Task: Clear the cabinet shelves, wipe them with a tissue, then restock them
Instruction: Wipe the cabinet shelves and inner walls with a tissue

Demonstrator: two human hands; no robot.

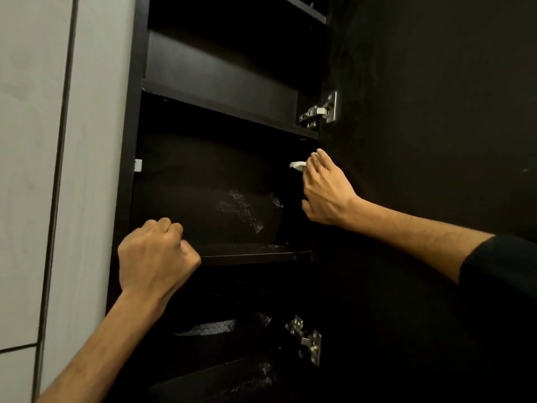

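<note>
A tall black cabinet stands open, its shelves dark and bare. My right hand (324, 190) reaches into the right side of the middle compartment and holds a small white tissue (297, 165), which sticks out past the fingertips against the inner wall. My left hand (157, 254) is curled into a fist at the left front edge of the middle shelf (255, 254); whether it grips the shelf edge is hidden. Smeared marks (241, 207) show on the black back panel. The shelf above (226, 107) carries nothing that I can see.
The open black door (436, 141) fills the right side, with metal hinges at top (322, 110) and bottom (306, 338). A pale wood-grain panel (37, 170) runs down the left. Dark shiny items (215, 327) lie on the lower shelves.
</note>
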